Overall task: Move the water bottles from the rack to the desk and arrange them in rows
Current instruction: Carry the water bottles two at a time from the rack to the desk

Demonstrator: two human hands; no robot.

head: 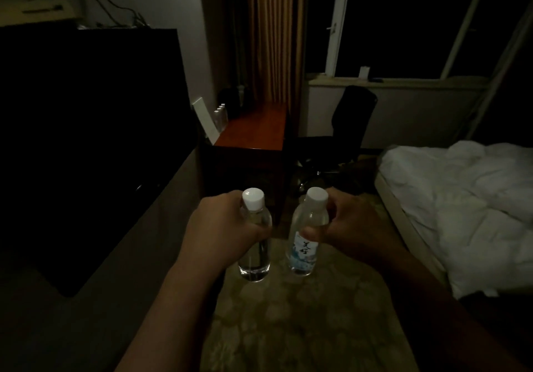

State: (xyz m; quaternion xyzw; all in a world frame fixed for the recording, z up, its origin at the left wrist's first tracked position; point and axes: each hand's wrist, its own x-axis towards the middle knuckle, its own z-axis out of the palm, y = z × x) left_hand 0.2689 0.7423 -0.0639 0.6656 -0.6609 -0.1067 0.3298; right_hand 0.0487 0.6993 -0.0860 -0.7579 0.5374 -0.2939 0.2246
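Pretty dark room here, so some stuff is hard to make out. The left hand [222, 224] has its fingers wrapped around the upper part of a clear water bottle [255, 244] with a white cap, holding it upright in the air over the patterned carpet [288, 314]. The right hand [349, 224] does the same with a second bottle [305, 239], thumb pressed on the front just above the label, which is white and blue with some dark characters on it. The two bottles hang side by side, close but not touching, caps at about the same height.

Further ahead sits the reddish wooden desk [253, 129]; its surface runs back along the wall toward the striped curtain [274, 34]. At the far left edge of that surface a few more bottles [220, 114] stand in a short line beside a white panel leaning on the wall; I can only really see their white caps, so can't tell the exact count.

A black office chair [349, 120] sits to the right of the desk, below the window. The bed [467, 207] with rumpled white bedding takes up the right side. A big dark cabinet [86, 129] fills the left.
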